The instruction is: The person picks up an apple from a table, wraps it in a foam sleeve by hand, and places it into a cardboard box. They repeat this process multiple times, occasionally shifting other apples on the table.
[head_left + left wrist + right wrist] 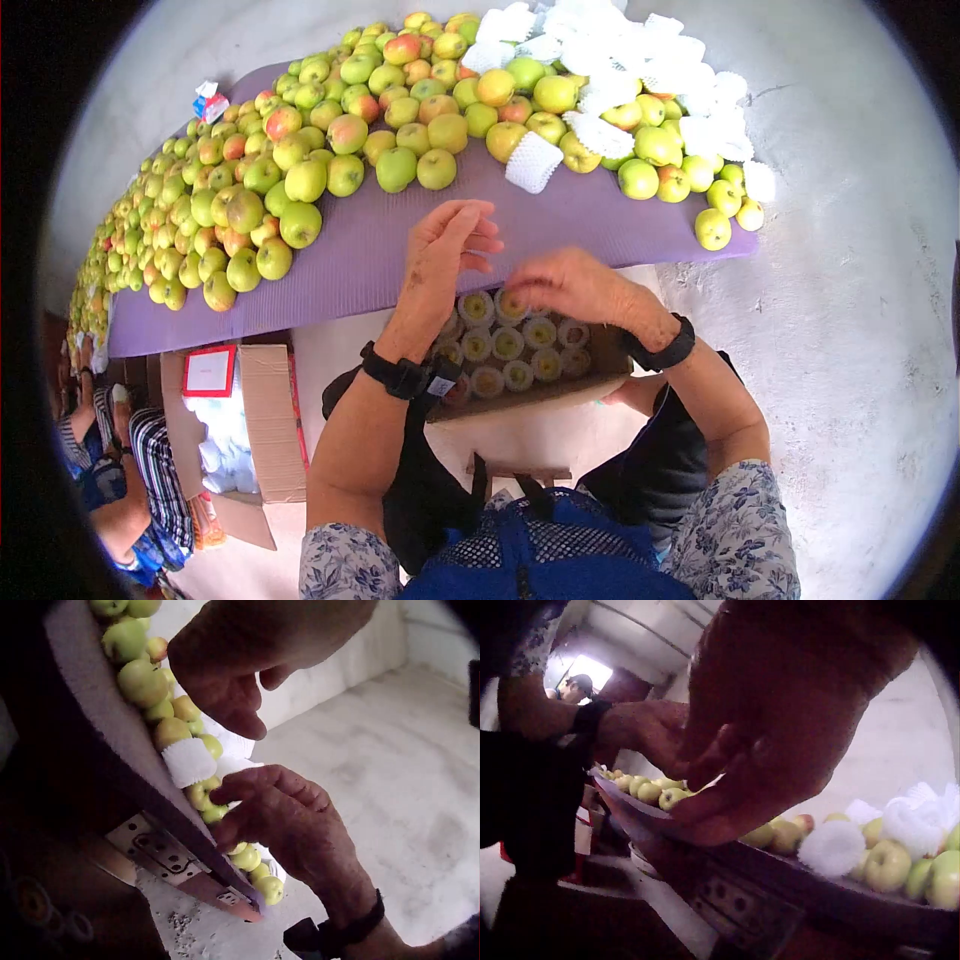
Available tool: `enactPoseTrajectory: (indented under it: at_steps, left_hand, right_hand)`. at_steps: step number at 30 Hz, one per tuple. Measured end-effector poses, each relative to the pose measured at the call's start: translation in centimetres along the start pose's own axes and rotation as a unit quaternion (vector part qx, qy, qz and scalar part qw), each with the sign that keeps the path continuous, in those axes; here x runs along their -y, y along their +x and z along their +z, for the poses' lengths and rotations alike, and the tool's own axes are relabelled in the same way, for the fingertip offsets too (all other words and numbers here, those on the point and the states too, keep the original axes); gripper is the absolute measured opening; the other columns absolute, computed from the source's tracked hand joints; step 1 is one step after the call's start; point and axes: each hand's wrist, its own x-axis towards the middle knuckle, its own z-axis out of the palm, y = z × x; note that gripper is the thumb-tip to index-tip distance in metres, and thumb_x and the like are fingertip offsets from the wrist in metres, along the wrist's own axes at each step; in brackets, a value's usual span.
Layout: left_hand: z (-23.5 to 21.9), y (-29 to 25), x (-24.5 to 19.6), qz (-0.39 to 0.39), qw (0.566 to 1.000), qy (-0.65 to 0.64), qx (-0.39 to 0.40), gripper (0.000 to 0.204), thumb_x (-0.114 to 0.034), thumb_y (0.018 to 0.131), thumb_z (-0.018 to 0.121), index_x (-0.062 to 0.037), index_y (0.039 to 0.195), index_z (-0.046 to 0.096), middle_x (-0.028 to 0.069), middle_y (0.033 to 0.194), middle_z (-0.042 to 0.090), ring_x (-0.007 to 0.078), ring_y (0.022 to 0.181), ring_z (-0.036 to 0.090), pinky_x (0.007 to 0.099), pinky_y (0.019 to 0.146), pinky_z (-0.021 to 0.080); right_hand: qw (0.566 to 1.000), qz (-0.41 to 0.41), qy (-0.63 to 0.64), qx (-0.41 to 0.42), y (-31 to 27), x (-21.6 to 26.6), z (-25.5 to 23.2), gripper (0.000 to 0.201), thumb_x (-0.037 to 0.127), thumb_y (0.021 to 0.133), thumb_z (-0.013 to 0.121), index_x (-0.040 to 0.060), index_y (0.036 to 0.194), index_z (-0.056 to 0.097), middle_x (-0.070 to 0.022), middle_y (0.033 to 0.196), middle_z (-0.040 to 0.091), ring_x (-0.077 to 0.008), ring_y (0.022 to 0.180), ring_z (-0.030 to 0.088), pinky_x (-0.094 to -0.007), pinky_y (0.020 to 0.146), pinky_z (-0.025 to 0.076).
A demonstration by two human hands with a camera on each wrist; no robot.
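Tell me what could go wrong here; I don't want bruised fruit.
The loose apple near the purple mat's edge could roll off onto the floor. The box of wrapped apples seems perched under both hands; a nudge from the right hand or left hand might tip it.

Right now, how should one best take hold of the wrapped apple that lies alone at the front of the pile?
Probably grip the net-wrapped apple from above, fingers around its round sides. It sits free on the purple mat, open toward the person.

We are working in a fruit packing room: apples point(300, 180) are lying heaped on a purple mat point(380, 250) beyond our hands, foam nets point(620, 60) piled alongside.
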Motion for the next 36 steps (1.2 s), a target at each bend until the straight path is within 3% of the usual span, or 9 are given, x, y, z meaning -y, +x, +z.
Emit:
enactPoseTrajectory:
  at_steps: [2, 5, 8, 15, 21, 23, 26, 31, 36]
  left_hand:
    - [-0.1, 0.1, 0.1, 0.011, 1.000, -0.006, -0.004, 0.027, -0.026, 0.096, 0.051, -0.0037, 0.106, 0.062, 0.0044, 0.087, 0.064, 0.0139, 0.073, 0.064, 0.0246, 0.057, 0.050]
    - [0.2, 0.1, 0.2, -0.001, 1.000, 0.007, -0.015, 0.025, -0.025, 0.096, 0.051, -0.0040, 0.105, 0.063, 0.0044, 0.086, 0.064, 0.0137, 0.072, 0.064, 0.0251, 0.056, 0.050]
    - [0.8, 0.1, 0.4, -0.004, 1.000, 0.011, 0.002, 0.025, -0.025, 0.096, 0.052, -0.0043, 0.105, 0.063, 0.0041, 0.085, 0.064, 0.0134, 0.072, 0.063, 0.0250, 0.056, 0.050]
    - [1.5, 0.1, 0.5, -0.023, 1.000, 0.014, 0.013, 0.023, -0.025, 0.094, 0.055, -0.0054, 0.105, 0.063, 0.0031, 0.087, 0.064, 0.0126, 0.073, 0.063, 0.0251, 0.058, 0.050]
    - [1.4, 0.3, 0.9, 0.006, 0.999, 0.035, -0.009, 0.023, -0.023, 0.093, 0.056, -0.0057, 0.108, 0.062, 0.0006, 0.089, 0.062, 0.0111, 0.077, 0.061, 0.0247, 0.066, 0.049]
    - [1.1, 0.2, 1.2, 0.031, 0.998, 0.052, -0.032, 0.023, -0.022, 0.093, 0.057, -0.0056, 0.108, 0.061, -0.0004, 0.089, 0.061, 0.0102, 0.080, 0.060, 0.0247, 0.068, 0.048]
    - [1.6, 0.3, 1.4, 0.101, 0.990, 0.045, -0.084, 0.022, -0.020, 0.092, 0.058, -0.0055, 0.108, 0.061, -0.0016, 0.092, 0.060, 0.0085, 0.084, 0.056, 0.0243, 0.074, 0.046]
    - [1.7, 0.5, 1.1, 0.155, 0.982, 0.065, -0.091, 0.024, -0.014, 0.088, 0.063, -0.0033, 0.109, 0.059, -0.0012, 0.088, 0.059, 0.0057, 0.078, 0.052, 0.0216, 0.067, 0.044]
    - [2.0, 0.8, 1.4, 0.137, 0.982, 0.106, -0.071, 0.028, -0.015, 0.086, 0.066, 0.0000, 0.109, 0.058, 0.0008, 0.085, 0.060, 0.0060, 0.076, 0.053, 0.0222, 0.064, 0.044]
  right_hand:
    - [0.966, 0.006, -0.139, -0.219, 0.0, -1.1, -1.3, 0.030, 0.023, 0.086, 0.061, 0.0066, 0.111, 0.059, -0.0161, 0.083, 0.063, -0.0372, 0.080, 0.062, -0.0431, 0.071, 0.050]
    - [0.929, 0.091, -0.095, -0.345, 0.6, -2.3, -2.3, 0.042, 0.024, 0.087, 0.062, 0.0110, 0.125, 0.051, -0.0180, 0.086, 0.061, -0.0377, 0.083, 0.061, -0.0438, 0.074, 0.050]
    - [0.932, 0.123, -0.107, -0.324, 1.4, -4.0, -3.3, 0.049, 0.029, 0.088, 0.060, 0.0137, 0.133, 0.046, -0.0218, 0.104, 0.059, -0.0386, 0.097, 0.059, -0.0444, 0.081, 0.049]
    - [0.936, 0.151, -0.129, -0.291, 4.0, -6.0, -3.2, 0.054, 0.027, 0.087, 0.063, 0.0122, 0.135, 0.046, -0.0227, 0.114, 0.055, -0.0318, 0.094, 0.058, -0.0382, 0.084, 0.047]
    - [0.926, 0.100, -0.035, -0.362, 4.2, -6.1, -3.4, 0.038, 0.024, 0.087, 0.063, 0.0080, 0.121, 0.058, -0.0163, 0.102, 0.062, -0.0296, 0.091, 0.061, -0.0370, 0.081, 0.049]
    - [0.898, 0.032, 0.145, -0.413, 4.0, -5.2, -3.4, 0.023, 0.012, 0.083, 0.067, 0.0051, 0.105, 0.063, -0.0042, 0.085, 0.062, -0.0154, 0.078, 0.058, -0.0277, 0.072, 0.048]
    - [0.882, -0.006, 0.291, -0.372, 3.1, -3.5, -3.7, 0.017, 0.006, 0.081, 0.068, 0.0059, 0.096, 0.060, 0.0025, 0.082, 0.057, -0.0066, 0.076, 0.051, -0.0223, 0.068, 0.044]
    - [0.908, 0.035, 0.245, -0.338, 2.3, -1.9, -3.7, 0.017, 0.001, 0.081, 0.065, 0.0070, 0.095, 0.057, 0.0031, 0.083, 0.056, -0.0060, 0.076, 0.052, -0.0222, 0.068, 0.044]
    - [0.927, 0.021, 0.194, -0.319, 2.2, -1.6, -2.9, 0.025, -0.002, 0.081, 0.061, 0.0065, 0.104, 0.057, 0.0007, 0.085, 0.056, -0.0104, 0.078, 0.053, -0.0255, 0.070, 0.045]
